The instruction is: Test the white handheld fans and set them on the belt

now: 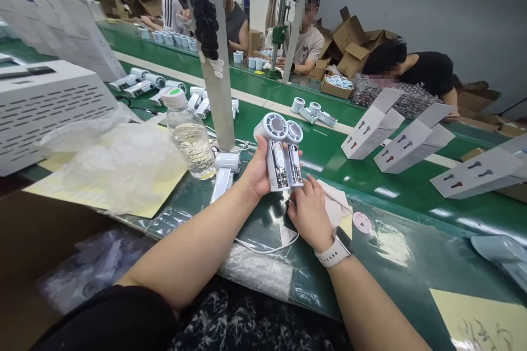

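Observation:
My left hand [257, 171] grips two white handheld fans side by side, the larger [276, 160] and the smaller [295, 163], with their round heads pointing up and away from me. My right hand [308, 214] pinches their lower ends with its fingertips. Its wrist wears a white smartwatch [340, 248]. A thin white cable [263, 250] lies under my hands, and a beige cloth [336, 204] lies just right of my right hand. Another white fan [225, 171] lies left of my left hand, beside a clear water bottle [191, 142].
A green conveyor belt [329, 156] runs past me, carrying more white fans and white printed cards [368, 126]. A metal post [216, 79] rises behind the bottle. Crumpled clear plastic [119, 162] lies on yellow paper at left. Co-workers sit across the belt among cardboard boxes.

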The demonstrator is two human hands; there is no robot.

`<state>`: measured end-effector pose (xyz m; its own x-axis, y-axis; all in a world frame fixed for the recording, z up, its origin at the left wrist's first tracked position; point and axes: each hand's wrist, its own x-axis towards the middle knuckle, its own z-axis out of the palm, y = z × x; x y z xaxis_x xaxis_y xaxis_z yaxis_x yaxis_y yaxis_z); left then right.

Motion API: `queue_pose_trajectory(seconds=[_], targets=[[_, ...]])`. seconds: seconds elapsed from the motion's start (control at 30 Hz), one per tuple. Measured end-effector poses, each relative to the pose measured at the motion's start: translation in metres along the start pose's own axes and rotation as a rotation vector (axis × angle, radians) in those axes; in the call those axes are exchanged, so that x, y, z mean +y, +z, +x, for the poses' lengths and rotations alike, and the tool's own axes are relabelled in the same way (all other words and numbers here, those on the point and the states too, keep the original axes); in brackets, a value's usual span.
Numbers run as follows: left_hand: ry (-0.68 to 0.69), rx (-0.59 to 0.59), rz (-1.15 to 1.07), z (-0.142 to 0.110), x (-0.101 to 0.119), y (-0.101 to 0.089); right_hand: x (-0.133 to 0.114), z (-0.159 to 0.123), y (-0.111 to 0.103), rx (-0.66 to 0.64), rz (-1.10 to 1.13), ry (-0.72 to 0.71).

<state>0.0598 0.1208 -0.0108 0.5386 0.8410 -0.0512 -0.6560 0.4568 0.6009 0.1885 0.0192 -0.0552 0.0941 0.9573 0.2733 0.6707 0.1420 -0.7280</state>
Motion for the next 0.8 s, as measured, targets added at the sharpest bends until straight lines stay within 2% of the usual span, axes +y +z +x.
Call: queue_pose_trajectory(seconds=[0.1,0.17,0.23,0.4,0.57,0.8], targets=[[0.042,0.016,0.029,0.000,0.002,0.001,-0.011,-0.007,-0.003,-0.147,0.190,0.080],[0.082,0.026,0.042,0.000,0.002,0.002,-0.016,-0.009,-0.008,-0.303,0.419,0.146],[0.113,0.024,0.049,-0.002,0.001,0.005,-0.020,-0.009,-0.011,-0.375,0.654,0.217],[0.156,-0.025,0.098,-0.010,-0.003,0.014,-0.032,-0.013,-0.005,-0.189,0.842,0.234],[0.204,-0.003,0.110,-0.012,-0.004,0.017,-0.040,-0.019,0.005,-0.125,0.911,0.168],[0.231,0.009,0.165,-0.012,-0.005,0.017,-0.040,-0.022,0.006,-0.069,0.898,0.133]])
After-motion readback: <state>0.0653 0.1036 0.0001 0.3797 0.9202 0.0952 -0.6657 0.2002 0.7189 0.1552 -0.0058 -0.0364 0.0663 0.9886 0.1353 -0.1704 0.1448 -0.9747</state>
